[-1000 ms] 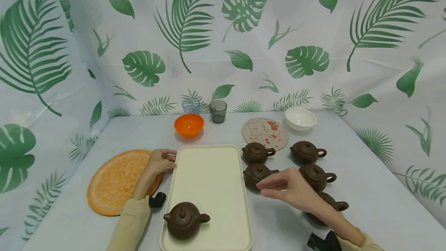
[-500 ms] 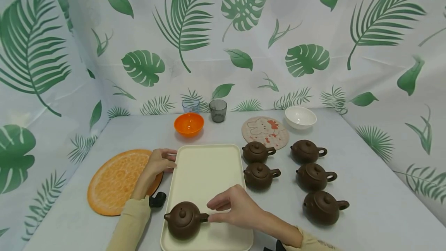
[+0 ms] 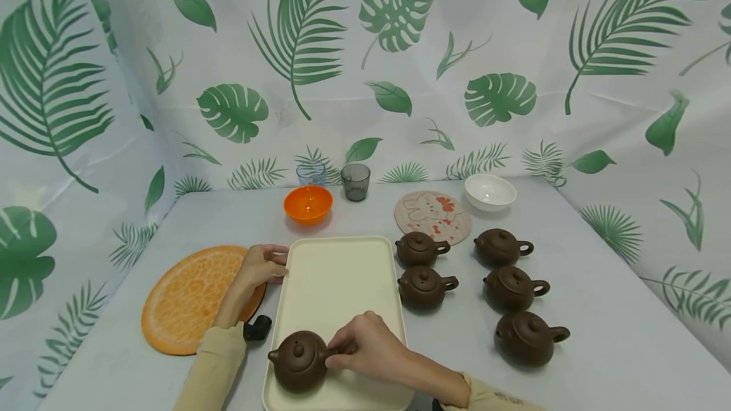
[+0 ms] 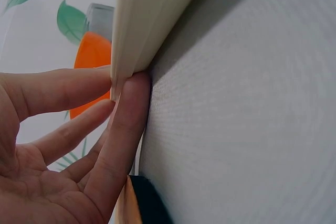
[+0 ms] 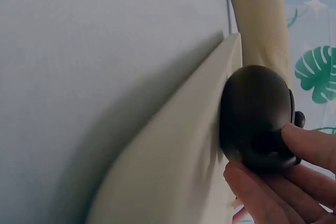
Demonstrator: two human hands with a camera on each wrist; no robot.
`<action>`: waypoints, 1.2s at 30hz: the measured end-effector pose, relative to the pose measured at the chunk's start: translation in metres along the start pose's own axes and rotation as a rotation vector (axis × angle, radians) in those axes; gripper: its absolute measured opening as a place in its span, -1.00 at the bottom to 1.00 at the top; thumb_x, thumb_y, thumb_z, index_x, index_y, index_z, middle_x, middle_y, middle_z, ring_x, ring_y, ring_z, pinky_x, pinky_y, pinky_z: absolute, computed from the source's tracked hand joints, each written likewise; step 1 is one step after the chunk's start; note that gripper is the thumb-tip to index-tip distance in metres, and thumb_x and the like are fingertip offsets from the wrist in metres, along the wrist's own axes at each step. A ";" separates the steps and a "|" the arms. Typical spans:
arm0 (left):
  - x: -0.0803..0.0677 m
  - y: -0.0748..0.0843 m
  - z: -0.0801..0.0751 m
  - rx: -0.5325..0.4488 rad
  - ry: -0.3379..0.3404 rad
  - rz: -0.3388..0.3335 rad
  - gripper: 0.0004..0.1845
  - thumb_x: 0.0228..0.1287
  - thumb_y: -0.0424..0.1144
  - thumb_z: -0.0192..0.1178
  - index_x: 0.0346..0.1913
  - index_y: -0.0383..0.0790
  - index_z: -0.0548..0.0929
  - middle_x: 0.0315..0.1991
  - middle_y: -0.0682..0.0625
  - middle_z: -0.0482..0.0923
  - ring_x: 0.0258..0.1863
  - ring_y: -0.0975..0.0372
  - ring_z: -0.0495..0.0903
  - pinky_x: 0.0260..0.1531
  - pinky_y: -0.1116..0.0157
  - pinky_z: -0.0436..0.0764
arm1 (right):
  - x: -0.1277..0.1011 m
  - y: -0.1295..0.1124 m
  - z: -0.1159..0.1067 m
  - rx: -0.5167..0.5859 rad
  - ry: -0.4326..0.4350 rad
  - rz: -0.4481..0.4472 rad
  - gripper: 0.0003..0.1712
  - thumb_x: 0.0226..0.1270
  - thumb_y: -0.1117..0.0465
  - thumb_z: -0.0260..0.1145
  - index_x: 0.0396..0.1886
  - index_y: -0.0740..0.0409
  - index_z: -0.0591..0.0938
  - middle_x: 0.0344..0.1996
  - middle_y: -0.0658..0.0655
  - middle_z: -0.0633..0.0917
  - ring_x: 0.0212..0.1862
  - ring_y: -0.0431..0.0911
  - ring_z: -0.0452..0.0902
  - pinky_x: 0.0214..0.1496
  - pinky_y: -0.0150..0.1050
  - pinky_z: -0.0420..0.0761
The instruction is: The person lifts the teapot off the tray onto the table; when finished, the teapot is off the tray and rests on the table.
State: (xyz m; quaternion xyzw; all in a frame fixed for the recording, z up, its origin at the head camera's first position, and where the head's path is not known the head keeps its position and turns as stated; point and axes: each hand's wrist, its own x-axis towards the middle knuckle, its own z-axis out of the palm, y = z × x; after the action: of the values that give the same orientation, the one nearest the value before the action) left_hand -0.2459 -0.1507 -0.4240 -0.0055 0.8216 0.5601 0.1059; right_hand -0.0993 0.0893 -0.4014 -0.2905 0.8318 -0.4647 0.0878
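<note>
A brown teapot (image 3: 300,361) stands on the cream tray (image 3: 342,271), at its near left corner, spout to the left. My right hand (image 3: 371,347) pinches the teapot's handle between thumb and fingers, covering most of the handle. In the right wrist view, the dark teapot (image 5: 257,108) sits against the tray (image 5: 173,150) with my fingertips at its handle side. At the tray's left edge, my left hand (image 3: 259,268) holds the rim. The left wrist view has that hand (image 4: 68,129) with one digit on the rim and another tucked under it.
Right of the tray stand several more teapots (image 3: 511,288) in two columns. Behind are an orange bowl (image 3: 308,205), a grey glass (image 3: 356,182), a blue glass (image 3: 311,174), a rabbit-print mat (image 3: 425,214) and a white bowl (image 3: 490,193). An orange-slice mat (image 3: 183,303) lies left.
My right hand has moved left from above the right-hand teapots to the teapot on the tray and taken its handle. The left hand has stayed at the tray edge.
</note>
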 end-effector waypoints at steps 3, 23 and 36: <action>0.000 0.000 0.000 -0.001 0.003 -0.007 -0.48 -0.03 -0.56 0.25 0.11 -0.50 0.52 -0.19 -0.29 0.60 -0.41 0.14 0.63 -0.36 0.23 0.71 | 0.000 0.001 0.002 -0.028 0.008 -0.010 -0.93 0.06 0.31 0.48 -0.42 0.20 0.79 -0.48 0.00 0.77 -0.47 -0.52 0.57 -0.42 -0.58 0.57; 0.006 0.002 0.000 -0.002 0.002 -0.032 -0.47 -0.03 -0.57 0.25 0.12 -0.48 0.53 -0.19 -0.26 0.62 -0.44 0.18 0.63 -0.39 0.24 0.71 | -0.035 0.015 -0.083 0.026 0.037 0.016 -0.82 0.08 0.31 0.45 -0.30 0.30 0.77 -0.37 0.12 0.77 -0.49 -0.37 0.50 -0.52 -0.47 0.50; 0.005 0.002 0.000 -0.010 0.004 -0.033 -0.47 -0.04 -0.56 0.25 0.11 -0.48 0.53 -0.17 -0.27 0.61 -0.42 0.17 0.62 -0.37 0.24 0.70 | -0.092 0.041 -0.144 -0.110 0.074 0.178 -0.84 0.10 0.25 0.44 -0.32 0.23 0.79 -0.41 0.00 0.78 -0.42 -0.37 0.56 -0.50 -0.42 0.53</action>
State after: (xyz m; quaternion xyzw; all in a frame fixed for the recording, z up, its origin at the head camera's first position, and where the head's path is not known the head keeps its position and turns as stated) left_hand -0.2510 -0.1498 -0.4234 -0.0210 0.8188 0.5623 0.1134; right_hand -0.1010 0.2614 -0.3665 -0.2026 0.8813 -0.4191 0.0820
